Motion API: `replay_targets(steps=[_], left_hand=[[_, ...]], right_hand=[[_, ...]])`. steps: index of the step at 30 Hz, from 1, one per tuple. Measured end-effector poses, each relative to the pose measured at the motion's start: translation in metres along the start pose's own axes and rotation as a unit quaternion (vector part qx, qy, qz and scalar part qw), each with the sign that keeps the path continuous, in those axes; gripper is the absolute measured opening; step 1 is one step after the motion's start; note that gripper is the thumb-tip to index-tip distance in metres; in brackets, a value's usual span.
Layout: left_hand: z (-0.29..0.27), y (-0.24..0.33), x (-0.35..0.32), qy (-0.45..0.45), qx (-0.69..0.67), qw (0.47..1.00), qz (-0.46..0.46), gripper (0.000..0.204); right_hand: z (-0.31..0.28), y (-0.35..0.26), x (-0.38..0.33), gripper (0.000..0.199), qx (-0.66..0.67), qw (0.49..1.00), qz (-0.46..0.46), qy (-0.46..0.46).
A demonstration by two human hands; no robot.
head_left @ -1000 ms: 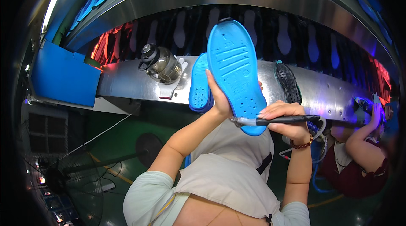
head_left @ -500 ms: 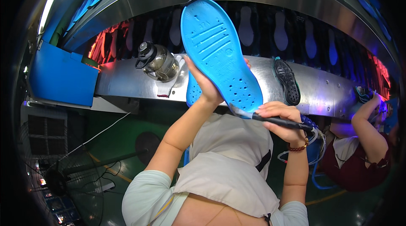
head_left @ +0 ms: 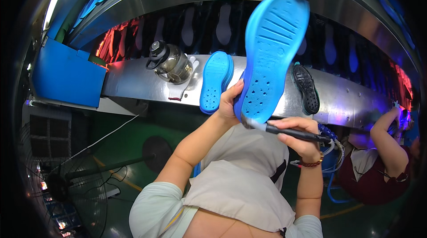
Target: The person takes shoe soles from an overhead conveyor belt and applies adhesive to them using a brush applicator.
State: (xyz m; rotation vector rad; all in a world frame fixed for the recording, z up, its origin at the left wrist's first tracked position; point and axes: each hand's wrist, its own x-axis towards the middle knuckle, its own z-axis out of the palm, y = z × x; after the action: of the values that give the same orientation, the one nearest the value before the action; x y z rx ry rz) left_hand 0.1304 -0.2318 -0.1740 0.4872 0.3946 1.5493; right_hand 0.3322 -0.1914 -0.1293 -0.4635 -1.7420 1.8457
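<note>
A large blue shoe sole (head_left: 275,51) is tilted up in front of me, its underside with grooves and small holes facing me. My left hand (head_left: 231,99) grips its left edge close to the heel; part of the fingers is hidden by the sole. Pinched in my right hand (head_left: 302,138) is a brush (head_left: 297,134) with a black handle and thin tubes trailing from its end. Its tip rests at the heel's lower edge, slightly blurred. Behind my left hand, a small stack of blue soles (head_left: 215,80) lies on the metal ledge (head_left: 338,97).
A dark sole (head_left: 306,87) lies on the ledge to the right. A bottle (head_left: 171,64) stands on the left by a pale glove (head_left: 180,89). Beyond the ledge runs a dark conveyor carrying sole shapes (head_left: 223,26). A co-worker (head_left: 378,162) sits at right; a fan (head_left: 60,187) stands lower left.
The blue sole has swung to the right and tilted, uncovering the stack on the ledge. My left hand has shifted down toward the heel; the brush stays at the heel edge.
</note>
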Motion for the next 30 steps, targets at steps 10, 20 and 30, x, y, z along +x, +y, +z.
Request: replay_targets(steps=[10,20,30], left_hand=[[0.019,0.033,0.007,-0.049,0.096,0.975,-0.195,0.057],[0.019,0.036,0.011,0.016,0.252,0.908,-0.335,0.04],[0.019,0.051,0.004,-0.031,0.256,0.887,-0.383,0.062]], right_hand=[[-0.013,-0.017,0.007,0.02,-0.119,0.973,-0.041,-0.195],[-0.02,-0.026,0.013,0.02,-0.181,0.954,-0.047,-0.236],[-0.036,-0.043,0.016,0.017,-0.256,0.925,-0.071,-0.271]])
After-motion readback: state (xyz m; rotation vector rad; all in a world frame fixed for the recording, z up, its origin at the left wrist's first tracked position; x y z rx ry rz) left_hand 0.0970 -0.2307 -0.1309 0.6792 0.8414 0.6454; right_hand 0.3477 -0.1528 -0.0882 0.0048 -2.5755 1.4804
